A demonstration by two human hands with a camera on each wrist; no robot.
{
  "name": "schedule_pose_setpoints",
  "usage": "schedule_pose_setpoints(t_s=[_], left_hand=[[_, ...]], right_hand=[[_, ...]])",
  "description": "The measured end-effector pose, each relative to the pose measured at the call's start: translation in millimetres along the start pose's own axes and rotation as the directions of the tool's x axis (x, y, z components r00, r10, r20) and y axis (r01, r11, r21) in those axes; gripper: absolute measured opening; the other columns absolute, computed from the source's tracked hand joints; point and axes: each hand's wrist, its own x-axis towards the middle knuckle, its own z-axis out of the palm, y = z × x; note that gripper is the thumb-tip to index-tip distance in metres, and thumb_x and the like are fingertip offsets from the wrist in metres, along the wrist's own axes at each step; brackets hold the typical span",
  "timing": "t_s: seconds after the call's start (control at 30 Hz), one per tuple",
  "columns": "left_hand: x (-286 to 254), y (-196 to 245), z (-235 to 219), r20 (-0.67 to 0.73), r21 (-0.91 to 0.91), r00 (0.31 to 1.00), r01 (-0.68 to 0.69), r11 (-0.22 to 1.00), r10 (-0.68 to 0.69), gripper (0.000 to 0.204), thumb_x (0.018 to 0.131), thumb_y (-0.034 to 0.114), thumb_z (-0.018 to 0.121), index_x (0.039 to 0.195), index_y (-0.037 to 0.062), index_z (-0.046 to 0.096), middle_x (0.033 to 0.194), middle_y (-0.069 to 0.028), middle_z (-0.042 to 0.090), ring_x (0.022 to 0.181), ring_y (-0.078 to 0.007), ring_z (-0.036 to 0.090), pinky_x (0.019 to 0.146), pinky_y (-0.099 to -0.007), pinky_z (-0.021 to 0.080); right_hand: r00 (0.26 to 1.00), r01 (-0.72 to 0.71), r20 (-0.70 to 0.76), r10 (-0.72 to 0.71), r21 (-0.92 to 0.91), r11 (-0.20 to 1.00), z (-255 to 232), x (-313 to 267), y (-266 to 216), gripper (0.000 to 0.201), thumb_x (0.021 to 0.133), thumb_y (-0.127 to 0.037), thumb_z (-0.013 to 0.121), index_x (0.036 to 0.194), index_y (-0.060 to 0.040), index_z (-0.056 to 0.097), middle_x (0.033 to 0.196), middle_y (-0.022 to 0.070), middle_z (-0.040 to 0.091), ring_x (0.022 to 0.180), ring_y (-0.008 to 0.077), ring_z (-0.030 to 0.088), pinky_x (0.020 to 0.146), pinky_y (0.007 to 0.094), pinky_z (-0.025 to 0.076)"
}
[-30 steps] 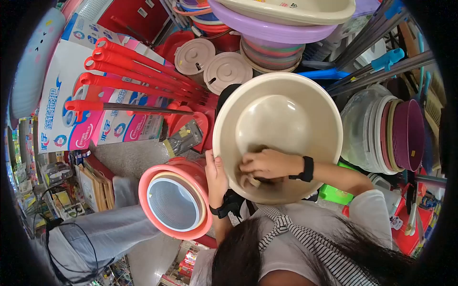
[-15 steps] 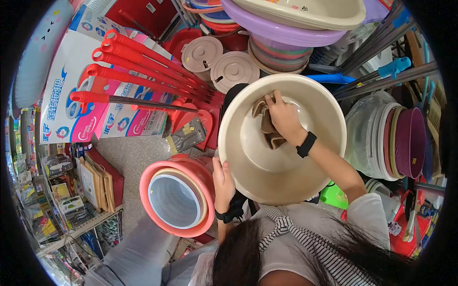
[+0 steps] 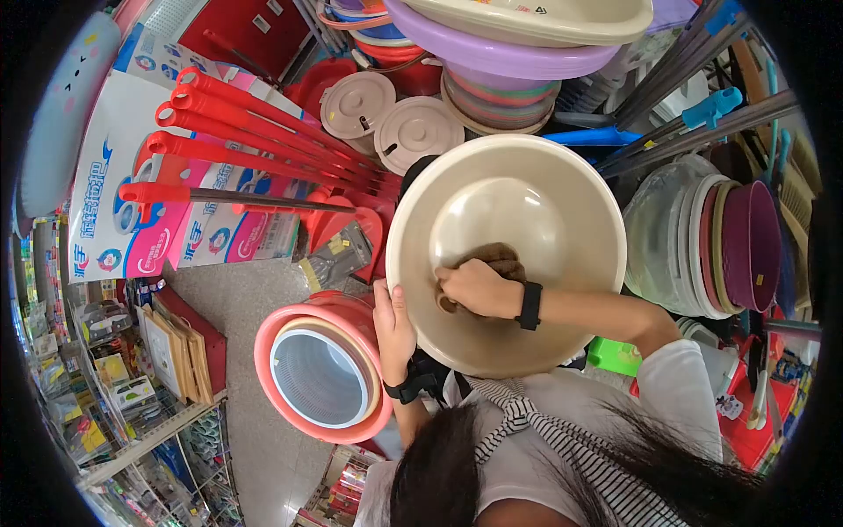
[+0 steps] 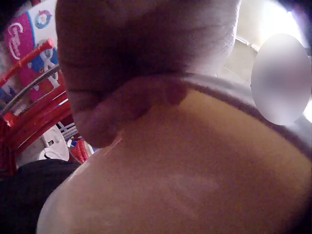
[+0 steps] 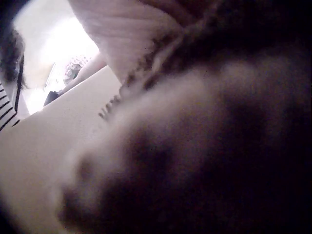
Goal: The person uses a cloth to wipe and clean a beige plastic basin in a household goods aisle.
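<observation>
A large cream basin point(image 3: 562, 237) is tilted up in front of the person, its inside facing the head camera. At its left rim the left hand point(image 3: 395, 329) grips, thumb by the edge and fingers along the outer side; the left wrist view shows this hand point(image 4: 141, 63) over the curved basin wall point(image 4: 170, 170). Inside, the right hand point(image 3: 483, 290) holds a bunched brown cloth point(image 3: 496, 255) against the lower left of the bottom. Close up in the right wrist view, the cloth point(image 5: 195, 122) is dark and blurred, with a frayed-looking edge, and hides most of the fingers.
Nested pink basins and a pale blue basket point(image 3: 320, 378) stand left of the basin. Red mop handles point(image 3: 255, 162) lean beyond, beside lidded buckets point(image 3: 420, 136). Stacked tubs point(image 3: 500, 57) rise behind; more basins point(image 3: 751, 246) stand at right. A goods shelf point(image 3: 114, 395) is at left.
The right hand moved with the cloth from the basin's lower left up to its far side, then back down to the lower left. Another person's leg at left has gone from view.
</observation>
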Motion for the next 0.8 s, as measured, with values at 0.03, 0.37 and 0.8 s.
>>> schedule_pose_setpoints(t_s=[0.03,0.37,0.8], left_hand=[[-1.6,-1.4,0.5,0.001,-0.001,1.000,0.002,1.000,-0.002,0.031,0.107,0.030,0.039,0.104,0.0002,0.046,0.083,-0.0165,0.062,0.074,-0.0232,0.060,0.069,-0.0351,0.048],[-11.6,-11.7,0.1,-0.017,-0.031,1.000,0.022,0.999,-0.023,0.031,0.107,0.030,0.039,0.102,-0.0003,0.044,0.082,-0.0149,0.056,0.075,-0.0207,0.053,0.071,-0.0337,0.046],[-9.9,-10.7,2.7,0.004,-0.039,0.999,0.034,0.999,-0.034,0.024,0.106,0.023,0.042,0.101,-0.0001,0.047,0.083,-0.0153,0.058,0.075,-0.0202,0.056,0.071,-0.0336,0.046]], right_hand=[[1.000,-0.001,0.002,0.001,0.000,1.000,-1.7,-3.6,-1.6,0.010,0.072,-0.007,0.065,0.077,0.0010,0.064,0.091,0.0145,0.060,0.065,0.0298,0.066,0.057,0.0395,0.054],[0.997,0.006,0.073,0.039,-0.535,0.845,-51.5,-0.6,30.0,0.009,0.070,-0.010,0.068,0.077,-0.0046,0.070,0.101,0.0161,0.061,0.062,0.0230,0.066,0.056,0.0336,0.053],[0.674,-0.153,0.447,0.588,-0.694,0.704,-61.4,-61.5,60.5,0.010,0.078,-0.017,0.065,0.076,-0.0155,0.075,0.072,0.0042,0.069,0.067,0.0192,0.067,0.047,0.0342,0.050]])
